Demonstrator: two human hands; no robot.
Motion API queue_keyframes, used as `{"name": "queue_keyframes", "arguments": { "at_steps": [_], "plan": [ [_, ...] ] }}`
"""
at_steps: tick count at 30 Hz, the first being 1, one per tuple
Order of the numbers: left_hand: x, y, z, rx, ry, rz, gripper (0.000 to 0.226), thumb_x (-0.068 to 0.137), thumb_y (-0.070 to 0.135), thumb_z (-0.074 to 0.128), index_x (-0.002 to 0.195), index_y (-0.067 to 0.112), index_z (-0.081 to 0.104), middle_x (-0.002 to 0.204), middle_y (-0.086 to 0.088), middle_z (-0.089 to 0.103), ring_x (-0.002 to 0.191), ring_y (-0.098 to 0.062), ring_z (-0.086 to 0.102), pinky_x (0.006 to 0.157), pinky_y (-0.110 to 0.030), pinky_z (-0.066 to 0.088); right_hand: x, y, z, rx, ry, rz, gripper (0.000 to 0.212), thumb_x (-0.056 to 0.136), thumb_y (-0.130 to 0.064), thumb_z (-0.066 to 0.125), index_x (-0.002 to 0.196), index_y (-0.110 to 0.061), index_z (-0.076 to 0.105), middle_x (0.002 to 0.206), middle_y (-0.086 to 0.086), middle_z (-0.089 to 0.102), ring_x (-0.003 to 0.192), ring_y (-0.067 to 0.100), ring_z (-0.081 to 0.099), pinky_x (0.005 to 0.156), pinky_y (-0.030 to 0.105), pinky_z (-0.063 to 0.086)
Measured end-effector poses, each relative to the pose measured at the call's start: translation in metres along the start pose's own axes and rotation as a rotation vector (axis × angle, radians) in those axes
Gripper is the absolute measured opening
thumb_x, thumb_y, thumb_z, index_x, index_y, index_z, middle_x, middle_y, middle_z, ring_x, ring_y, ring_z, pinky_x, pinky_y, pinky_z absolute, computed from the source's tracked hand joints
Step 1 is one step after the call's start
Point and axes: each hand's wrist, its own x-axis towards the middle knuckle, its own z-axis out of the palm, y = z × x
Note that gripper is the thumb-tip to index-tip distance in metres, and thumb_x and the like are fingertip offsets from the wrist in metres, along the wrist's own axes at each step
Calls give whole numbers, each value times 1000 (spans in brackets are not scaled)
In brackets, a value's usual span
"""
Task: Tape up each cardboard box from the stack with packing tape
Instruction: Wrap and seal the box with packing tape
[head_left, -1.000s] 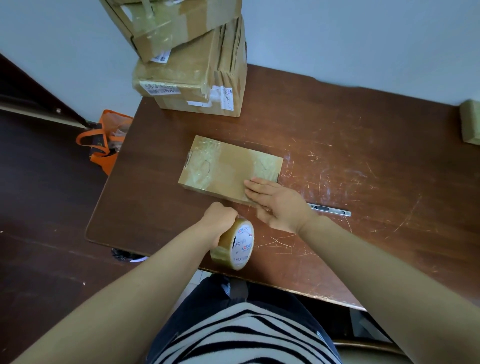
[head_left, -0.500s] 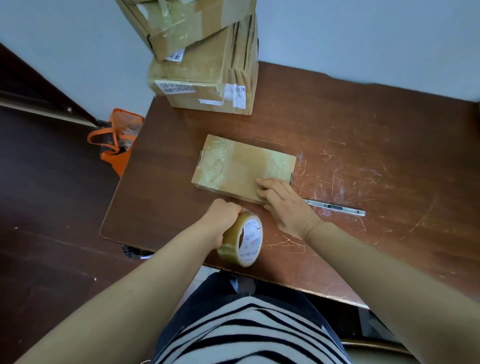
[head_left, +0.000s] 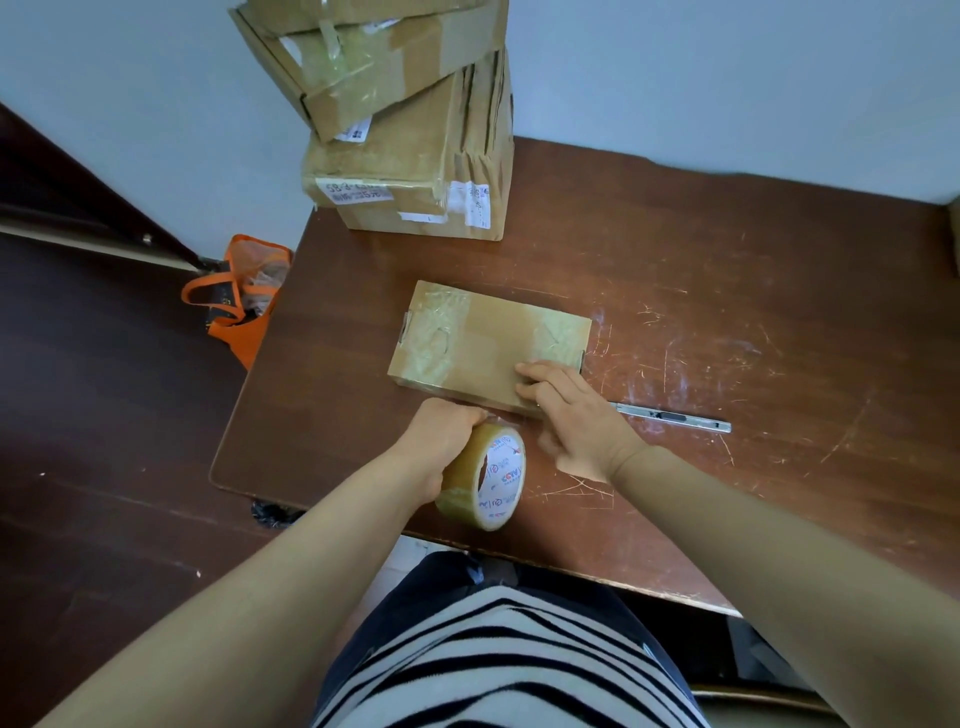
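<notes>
One flat brown cardboard box (head_left: 483, 338) lies mid-tabletop (head_left: 727, 312); my left hand (head_left: 441, 441) grips a tan packing-tape roll (head_left: 485, 475) just beside its near edge, while my right hand (head_left: 576, 415) presses straight fingers (head_left: 540, 370) on its near right corner.

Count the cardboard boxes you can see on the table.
4: one flat box under the right hand; three seem stacked at the far left: top box, middle box, bottom box. Others may hide behind.
</notes>
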Motion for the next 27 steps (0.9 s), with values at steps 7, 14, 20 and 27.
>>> {"name": "queue_keyframes", "arguments": {
  "at_steps": [7, 14, 20, 27],
  "plan": [
    [-8, 7, -2, -7, 16, 60, 12, 93, 9, 55, 87, 8, 64, 52, 3, 58, 42, -9, 52, 46, -20, 41, 0, 1, 7, -21, 83, -14, 26, 80, -1, 64, 105, 1, 59, 128, 17, 55, 122, 25, 41, 108, 33, 34],
    [-12, 8, -5, -30, 29, 48, 15, 94, 11, 55, 81, 11, 63, 49, 4, 58, 39, -8, 52, 48, -22, 41, 2, -8, 20, -73, 202, 28, 11, 88, -6, 58, 98, -2, 61, 122, 14, 60, 117, 25, 47, 102, 38, 42],
    [-15, 7, -6, -59, 28, 63, 14, 94, 13, 55, 87, 6, 64, 51, 2, 59, 36, -7, 53, 43, -19, 42, 2, -15, -4, 77, -21, 100, 38, 67, 9, 59, 104, 0, 60, 130, 14, 54, 125, 29, 44, 106, 42, 41],
    [-16, 12, 3, -159, 45, 130, 18, 98, 15, 50, 87, 11, 64, 87, -9, 66, 74, -19, 63, 67, -29, 51, 6, -70, -48, 523, 293, 500, 19, 82, -15, 44, 91, -17, 61, 88, -19, 52, 80, 2, 51, 66, 17, 41]
  ]
}}
